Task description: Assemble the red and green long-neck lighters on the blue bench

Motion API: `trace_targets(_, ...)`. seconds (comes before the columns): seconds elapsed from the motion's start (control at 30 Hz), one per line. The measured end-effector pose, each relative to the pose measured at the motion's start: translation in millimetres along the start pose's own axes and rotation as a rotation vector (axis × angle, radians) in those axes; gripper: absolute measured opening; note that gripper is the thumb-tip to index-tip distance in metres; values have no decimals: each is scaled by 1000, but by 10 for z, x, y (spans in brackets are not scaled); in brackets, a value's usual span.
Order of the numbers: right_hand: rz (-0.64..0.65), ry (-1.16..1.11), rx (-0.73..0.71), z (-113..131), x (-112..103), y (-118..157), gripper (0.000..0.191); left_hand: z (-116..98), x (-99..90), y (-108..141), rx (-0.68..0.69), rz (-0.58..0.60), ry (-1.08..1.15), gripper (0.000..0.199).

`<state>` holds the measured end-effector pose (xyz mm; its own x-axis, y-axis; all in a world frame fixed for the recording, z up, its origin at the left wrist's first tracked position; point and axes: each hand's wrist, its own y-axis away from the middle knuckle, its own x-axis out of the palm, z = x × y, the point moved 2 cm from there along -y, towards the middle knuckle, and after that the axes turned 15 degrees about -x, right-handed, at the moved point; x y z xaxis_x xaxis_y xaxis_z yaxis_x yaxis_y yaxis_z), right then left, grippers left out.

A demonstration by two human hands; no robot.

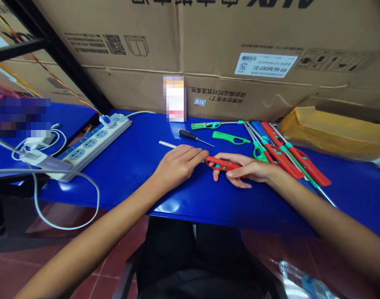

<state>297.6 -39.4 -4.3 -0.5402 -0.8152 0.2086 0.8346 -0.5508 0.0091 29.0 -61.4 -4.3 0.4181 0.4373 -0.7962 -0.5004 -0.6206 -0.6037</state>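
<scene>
Red plastic utility-lighter handle (223, 163) held between both hands, near the front edge of the blue desk (124, 174).

The right hand (247, 169) is half closed, its fingers curled around the handle's rear. The left hand (176, 166) lies almost flat with its fingertips at the handle's front end. A thin metal tube (166, 145) pokes out from under that palm; whether the hand grips it, I cannot tell. The handle looks light and stiff, and is probably best held at its thick middle. Toward the back edge lie a black-handled screwdriver (193, 135) and a green plastic lighter handle (230, 137); at the right, a heap of red-and-green lighters (294, 154).
</scene>
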Motion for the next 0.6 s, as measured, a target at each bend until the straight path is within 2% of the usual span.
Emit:
trace_targets(0.1, -19, -78, -14, -29, -9, 13, 62, 66, 4, -8, -40, -5, 18, 31)
trace_targets(0.2, -121, 63, -26, -78, 52, -41, 76, 100, 1, -20, -100, -21, 20, 30)
trace_targets(0.27, -247, 286, -61, -103, 101, -92, 59, 55, -30, -25, -90, -39, 0, 32)
trace_targets(0.33, -314, 443, -133, -114, 152, -138, 45, -33, -80, -21, -61, -53, -24, 38)
trace_targets(0.43, -375, 525, -236, -109, 185, -170, 31, -182, -134, 18, 61, -76, -14, 35)
trace_targets(0.53, -345, 566, -242, -93, 183, -166, 26, -283, -71, 87, 265, 88, 51, 20)
trace_targets(0.6, -336, 584, -231, -81, 173, -157, 23, -301, 3, 124, 311, 198, 86, 20)
